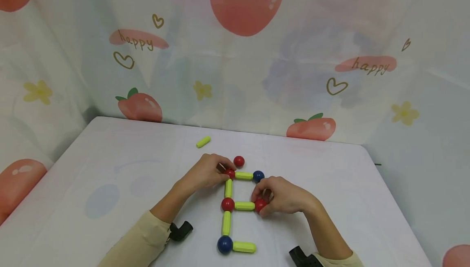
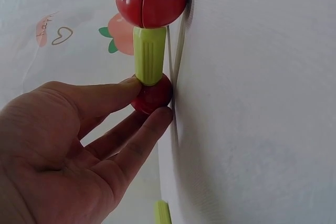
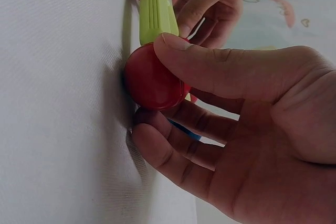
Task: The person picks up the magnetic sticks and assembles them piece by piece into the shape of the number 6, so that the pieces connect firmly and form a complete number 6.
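Left hand [image 1: 205, 174] pinches the top-corner red ball [image 1: 230, 173], right hand [image 1: 282, 196] pinches the middle-arm red ball [image 1: 260, 205], both on the tabletop [image 1: 121, 169].

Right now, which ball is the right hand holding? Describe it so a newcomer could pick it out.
On the white table lies an E-shaped figure of green rods and balls. The red ball ends its middle arm, pinched by the right hand. Unlike the loose red ball above, it joins a rod.
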Available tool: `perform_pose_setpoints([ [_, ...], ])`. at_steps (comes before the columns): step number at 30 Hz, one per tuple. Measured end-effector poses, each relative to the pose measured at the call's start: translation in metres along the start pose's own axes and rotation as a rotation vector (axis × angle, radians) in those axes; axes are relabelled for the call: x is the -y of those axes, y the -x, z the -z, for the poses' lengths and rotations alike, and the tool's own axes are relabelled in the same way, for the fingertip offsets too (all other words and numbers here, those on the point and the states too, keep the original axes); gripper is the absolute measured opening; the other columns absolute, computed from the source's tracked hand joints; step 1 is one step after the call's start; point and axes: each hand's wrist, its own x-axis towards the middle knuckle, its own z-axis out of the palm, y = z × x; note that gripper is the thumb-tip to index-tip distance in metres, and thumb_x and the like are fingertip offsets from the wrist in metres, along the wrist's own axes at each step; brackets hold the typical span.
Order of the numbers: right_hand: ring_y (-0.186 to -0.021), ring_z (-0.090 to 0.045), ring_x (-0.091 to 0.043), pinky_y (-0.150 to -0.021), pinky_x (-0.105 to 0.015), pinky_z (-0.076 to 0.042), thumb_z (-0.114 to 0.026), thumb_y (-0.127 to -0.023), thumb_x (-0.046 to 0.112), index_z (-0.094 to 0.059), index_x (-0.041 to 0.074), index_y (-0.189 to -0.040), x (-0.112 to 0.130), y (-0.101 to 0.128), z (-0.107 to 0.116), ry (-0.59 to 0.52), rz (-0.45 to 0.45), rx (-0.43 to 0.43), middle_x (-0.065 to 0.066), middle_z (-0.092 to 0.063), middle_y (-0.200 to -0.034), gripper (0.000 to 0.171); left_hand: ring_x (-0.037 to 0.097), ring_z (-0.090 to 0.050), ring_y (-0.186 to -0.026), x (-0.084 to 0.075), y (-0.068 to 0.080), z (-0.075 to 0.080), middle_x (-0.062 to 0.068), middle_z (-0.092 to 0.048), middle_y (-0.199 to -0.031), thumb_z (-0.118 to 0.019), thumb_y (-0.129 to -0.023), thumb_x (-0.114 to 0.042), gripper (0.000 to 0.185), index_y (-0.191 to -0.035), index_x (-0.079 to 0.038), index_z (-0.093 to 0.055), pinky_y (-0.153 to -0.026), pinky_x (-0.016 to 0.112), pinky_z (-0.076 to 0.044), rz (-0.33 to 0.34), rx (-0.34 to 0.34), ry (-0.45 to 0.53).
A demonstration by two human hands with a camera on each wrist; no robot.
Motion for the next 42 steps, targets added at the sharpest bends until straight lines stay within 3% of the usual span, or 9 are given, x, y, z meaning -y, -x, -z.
perform_pose_setpoints([
  [11,-0.083,-0.060,-0.020,-0.070,-0.025,-0.052,-0.090,-0.079,0.012,-0.076,0.014,-0.104,-0.0009,0.0005,0.0014,-0.007,0.014,-0.001,-0.001,-0.069,-0.089,0.029,0.018,-0.069,-0.100,-0.0017,0.0004,-0.0001,0.000,-0.072,-0.108,-0.079,-0.092,-0.011,0.023,-0.114,-0.017,-0.080,-0.087,0.033,-0.061,0.003,0.001,-0.006],
  [17,-0.084,-0.062,-0.017,-0.073,-0.025,-0.054,-0.084,-0.087,0.019,-0.075,0.012,-0.107,-0.0013,0.0007,0.0017,0.001,0.023,-0.047,0.001,-0.068,-0.090,0.023,0.018,-0.069,-0.100,-0.0013,0.0012,-0.0003,0.000,-0.073,-0.108,-0.079,-0.092,-0.010,0.023,-0.114,-0.016,-0.079,-0.087,0.033,-0.061,-0.014,-0.001,-0.007],
  [25,-0.085,-0.063,-0.018,-0.072,-0.026,-0.054,-0.080,-0.090,0.014,-0.074,0.010,-0.108,-0.0020,0.0006,0.0021,0.019,0.041,-0.236,0.003,-0.066,-0.088,0.019,0.017,-0.069,-0.098,-0.0002,0.0014,-0.0003,0.000,-0.073,-0.107,-0.079,-0.092,-0.010,0.022,-0.113,-0.015,-0.080,-0.086,0.032,-0.061,-0.038,-0.003,-0.009],
  [33,-0.092,-0.064,-0.019,-0.079,-0.032,-0.057,-0.078,-0.091,0.010,-0.075,0.013,-0.110,-0.0016,-0.0023,0.0021,0.001,-0.045,-0.465,-0.002,-0.071,-0.101,0.020,0.018,-0.068,-0.099,0.0008,0.0009,-0.0004,0.000,-0.072,-0.107,-0.078,-0.092,-0.010,0.023,-0.114,-0.016,-0.079,-0.086,0.032,-0.060,-0.028,0.001,-0.002],
  [37,-0.100,-0.065,-0.023,-0.087,-0.036,-0.060,-0.076,-0.092,0.009,-0.074,0.013,-0.114,-0.0035,-0.0042,0.0013,-0.016,-0.086,-0.511,-0.005,-0.071,-0.113,0.023,0.017,-0.067,-0.097,0.0019,0.0007,-0.0013,-0.001,-0.072,-0.105,-0.078,-0.092,-0.009,0.023,-0.113,-0.017,-0.079,-0.085,0.032,-0.060,-0.031,0.000,-0.003],
  [42,-0.107,-0.065,-0.025,-0.090,-0.041,-0.061,-0.075,-0.092,0.008,-0.074,0.014,-0.116,-0.0076,-0.0066,-0.0003,-0.026,-0.100,-0.511,-0.005,-0.070,-0.116,0.025,0.017,-0.067,-0.096,0.0029,0.0005,-0.0022,-0.001,-0.072,-0.104,-0.079,-0.091,-0.009,0.023,-0.113,-0.017,-0.079,-0.085,0.031,-0.060,-0.031,0.000,-0.005],
])
